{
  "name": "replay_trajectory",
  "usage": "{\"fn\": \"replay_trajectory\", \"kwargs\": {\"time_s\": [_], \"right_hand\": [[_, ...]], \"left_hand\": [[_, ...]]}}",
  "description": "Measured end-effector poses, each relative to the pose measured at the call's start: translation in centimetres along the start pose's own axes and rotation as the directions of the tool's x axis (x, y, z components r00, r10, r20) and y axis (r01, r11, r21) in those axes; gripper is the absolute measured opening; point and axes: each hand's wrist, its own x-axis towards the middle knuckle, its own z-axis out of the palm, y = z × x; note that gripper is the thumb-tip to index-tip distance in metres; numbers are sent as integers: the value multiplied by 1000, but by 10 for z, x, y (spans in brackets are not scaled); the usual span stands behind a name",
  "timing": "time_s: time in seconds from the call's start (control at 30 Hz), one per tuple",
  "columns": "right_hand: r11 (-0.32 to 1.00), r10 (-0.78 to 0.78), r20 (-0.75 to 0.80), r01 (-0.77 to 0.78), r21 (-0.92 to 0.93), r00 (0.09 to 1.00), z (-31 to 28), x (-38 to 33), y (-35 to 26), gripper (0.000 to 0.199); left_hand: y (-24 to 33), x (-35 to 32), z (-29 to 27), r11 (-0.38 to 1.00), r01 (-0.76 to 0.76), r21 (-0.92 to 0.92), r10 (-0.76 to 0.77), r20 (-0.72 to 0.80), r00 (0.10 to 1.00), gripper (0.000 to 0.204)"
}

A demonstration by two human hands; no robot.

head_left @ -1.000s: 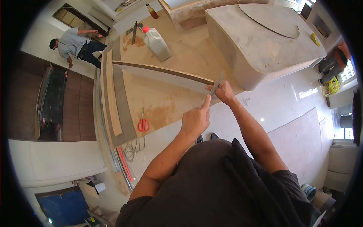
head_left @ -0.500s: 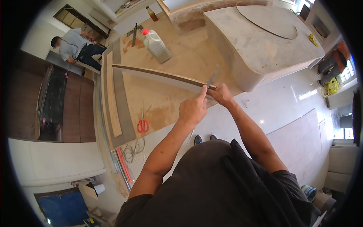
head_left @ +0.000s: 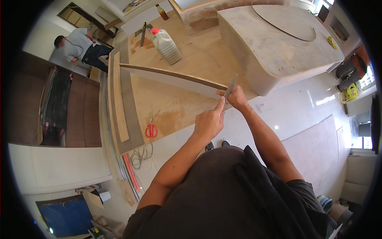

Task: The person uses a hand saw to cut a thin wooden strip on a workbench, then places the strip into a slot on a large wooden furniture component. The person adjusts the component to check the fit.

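Observation:
My left hand (head_left: 209, 122) is closed on a narrow, flat grey metal tool that looks like a file (head_left: 232, 84), its forefinger stretched along it. The tool crosses the near right end of a long thin board (head_left: 171, 76), which stands on edge with a white face and a brown top edge. At that same end my right hand (head_left: 238, 97) grips the board, its fingers partly hidden behind the tool. The board's far left end reaches a pale wooden strip (head_left: 120, 99) on the worktable (head_left: 191, 59). Red-handled scissors (head_left: 151, 130) lie left of my left hand.
On the table stand a white jug with a red cap (head_left: 167, 46) and a brown bottle (head_left: 162, 12), near a black square tool (head_left: 143, 34). A rounded cabinet piece (head_left: 278, 44) is at the right. One person (head_left: 81, 47) stands far left; another (head_left: 354, 65) is far right.
My left hand and the file have shifted right and slightly down along the board's end. My right hand still grips the board. The whole view has shifted a little.

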Motion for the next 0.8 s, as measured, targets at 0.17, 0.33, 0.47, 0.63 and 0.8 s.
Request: {"fn": "replay_trajectory", "kwargs": {"time_s": [0.17,0.33,0.47,0.63,0.8], "right_hand": [[967,-215,-85,224,119,973,-2,-7,-12,35],[992,-125,-33,126,15,992,1,-12,-11,36],[986,-135,-76,127,-107,988,2,-18,-8,29],[970,-196,2,194,146,981,-3,-18,3,25],[965,-256,-25,257,52,966,1,-15,-26,26]], "left_hand": [[-1,-4,-7,999,-12,-44,12,0,1000,53],[-8,-9,4,998,-13,-54,13,-13,1000,57],[-12,9,21,992,31,-124,-28,21,999,64],[-1,-5,-8,779,55,-624,-26,56,998,64],[-18,-20,0,441,185,-878,41,226,973,56]]}}
